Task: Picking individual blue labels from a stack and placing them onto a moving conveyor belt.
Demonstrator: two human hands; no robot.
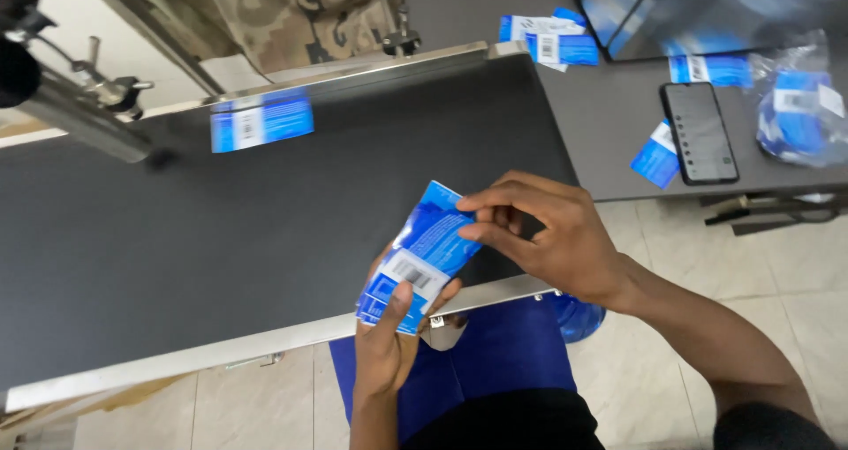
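My left hand [386, 344] holds a stack of flat blue packets [418, 257] from below, thumb pressed on the white barcode patch. My right hand [548, 234] pinches the upper right edge of the top packet with fingertips. Both hands hover over the near metal edge of a dark conveyor belt [221, 238]. Another blue packet [262, 120] lies on the belt at the far side, blurred.
A grey table [609, 123] to the right carries a black phone [699, 132], loose blue packets [655, 158], a clear bag of blue packets [799, 114] and more packets [549, 39] near the belt's end. A person in camouflage clothing [300, 13] stands beyond the belt. Metal bracket [79, 105] at left.
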